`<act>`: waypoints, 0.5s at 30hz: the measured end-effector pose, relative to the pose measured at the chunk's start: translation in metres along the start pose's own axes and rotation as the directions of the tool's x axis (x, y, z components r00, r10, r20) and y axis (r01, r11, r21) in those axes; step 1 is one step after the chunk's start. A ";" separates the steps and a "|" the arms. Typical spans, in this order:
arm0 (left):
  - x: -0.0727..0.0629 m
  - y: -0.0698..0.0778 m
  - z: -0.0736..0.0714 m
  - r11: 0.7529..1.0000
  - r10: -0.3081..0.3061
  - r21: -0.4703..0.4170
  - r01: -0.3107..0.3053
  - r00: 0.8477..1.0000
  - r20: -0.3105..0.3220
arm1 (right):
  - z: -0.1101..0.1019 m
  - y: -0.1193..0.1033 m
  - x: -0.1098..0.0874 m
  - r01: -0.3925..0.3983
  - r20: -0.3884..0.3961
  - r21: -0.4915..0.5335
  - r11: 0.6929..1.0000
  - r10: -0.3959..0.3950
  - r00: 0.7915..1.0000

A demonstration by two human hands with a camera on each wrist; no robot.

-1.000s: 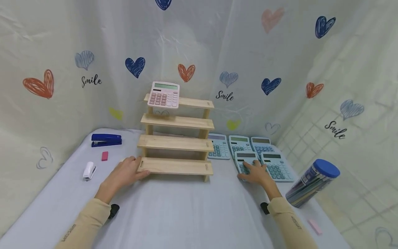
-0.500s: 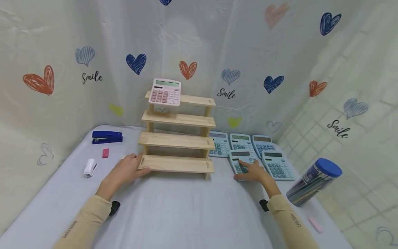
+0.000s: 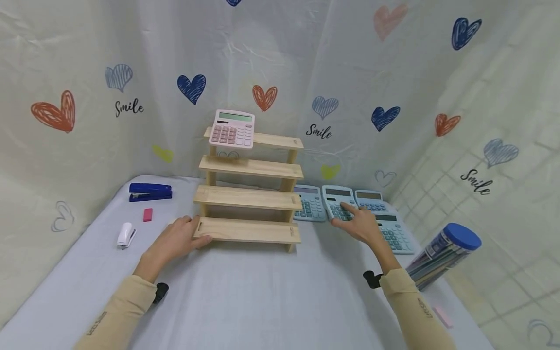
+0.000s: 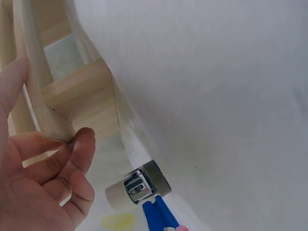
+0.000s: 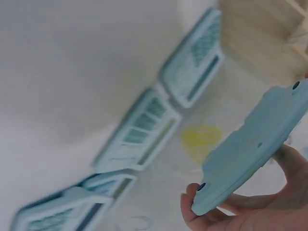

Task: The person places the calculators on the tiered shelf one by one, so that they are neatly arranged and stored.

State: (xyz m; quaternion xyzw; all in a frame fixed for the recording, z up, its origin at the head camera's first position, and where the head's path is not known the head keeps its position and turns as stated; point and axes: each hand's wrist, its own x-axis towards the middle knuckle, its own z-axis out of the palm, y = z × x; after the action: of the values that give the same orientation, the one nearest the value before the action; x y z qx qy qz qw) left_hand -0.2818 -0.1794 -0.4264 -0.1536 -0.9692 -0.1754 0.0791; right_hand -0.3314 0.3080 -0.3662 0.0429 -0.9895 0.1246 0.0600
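Lying at left on the tabletop [image 3: 262, 296] are a white stapler [image 3: 126, 235], a blue stapler [image 3: 150, 192] and a small red block [image 3: 148, 214]. Next comes the left hand [image 3: 175, 240], its grip pinched on the left end of a wooden rack [image 3: 247, 197]. A pink calculator [image 3: 232, 129] rests on the rack's top shelf [image 3: 277, 141]. Farther right, a light blue calculator [image 3: 337, 195] is lifted off the tabletop, the right hand's [image 3: 363, 224] grip clamped on it; other blue calculators [image 3: 308, 204] lie below. A blue-lidded tube [image 3: 446, 253] and a pink bar [image 3: 444, 316] come last.

Tabletop calculators [image 5: 137, 134] — blurred in right wrist view, held calculator [image 5: 245, 151] cut off
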 end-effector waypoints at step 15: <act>0.001 0.000 0.001 1.000 -0.005 0.012 0.005 1.000 -0.001 | -0.064 -0.104 0.080 0.117 -0.141 0.008 0.993 -0.115 0.983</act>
State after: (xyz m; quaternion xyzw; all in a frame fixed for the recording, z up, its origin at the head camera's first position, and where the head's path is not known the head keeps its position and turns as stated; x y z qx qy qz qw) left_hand -0.2834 -0.1789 -0.4273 -0.1508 -0.9706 -0.1697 0.0801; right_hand -0.3934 0.2177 -0.2690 0.0921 -0.9775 0.1315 0.1365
